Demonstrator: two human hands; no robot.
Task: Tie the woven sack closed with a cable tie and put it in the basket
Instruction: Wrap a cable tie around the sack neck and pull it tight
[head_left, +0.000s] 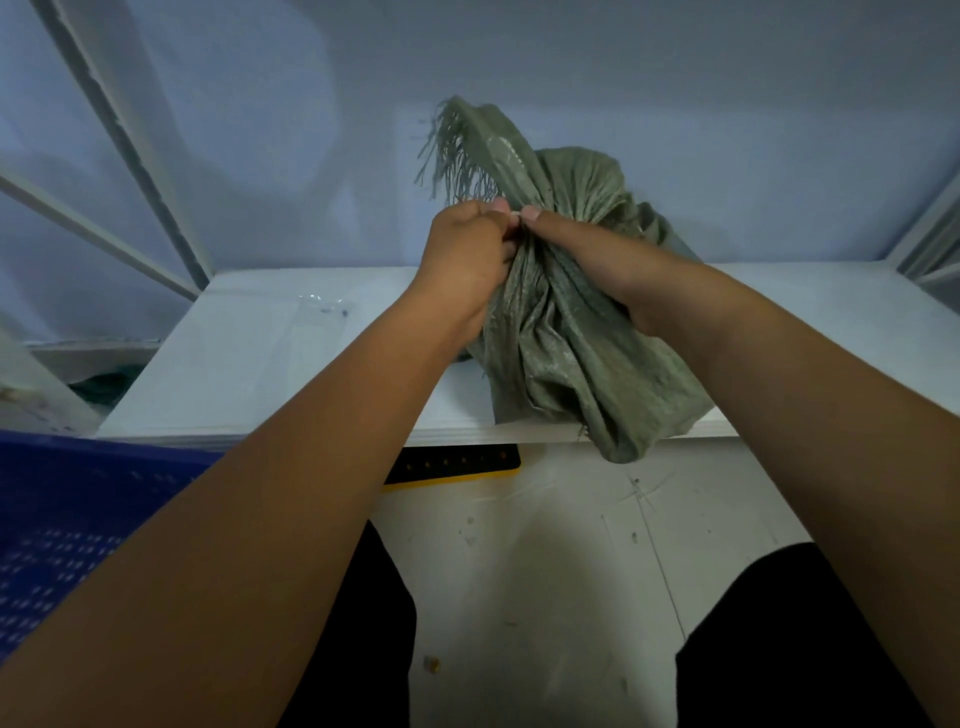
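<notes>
Head view, nearest first: dark-clad knees frame a scuffed pale floor (545, 571). A blue basket (62, 519) sits low on the person's left, cut off by the frame edge, so I can't see its depth or what it holds. Both bare forearms reach out over the white table (260, 353). Under its lip shows a black-and-yellow strip (457, 462); I can't make out what it is.

The sack (571, 353) stands slumped on the table, one corner drooping over the near edge. The left hand (467, 260) and right hand (597, 260) meet at its gathered neck, fingers curled tight into the bunched cloth and thumb tips almost touching. Between the thumbs is a pale sliver, probably the cable tie (515, 214), though it is too small to be sure. The hands hide whether it circles the neck or is threaded through its head. A clear wrapper (319, 306) lies on the table to the left. Beyond the hands the frayed mouth (447, 150) sticks up against the wall.

As I judge it, the neck could spring open if either grip eases before the tie locks. The loop might catch only some of the gathers and leave a fold outside. Loose fringe strands could foul the tie's head. With that corner overhanging, a hard pull toward the person could drag the sack off the table.
</notes>
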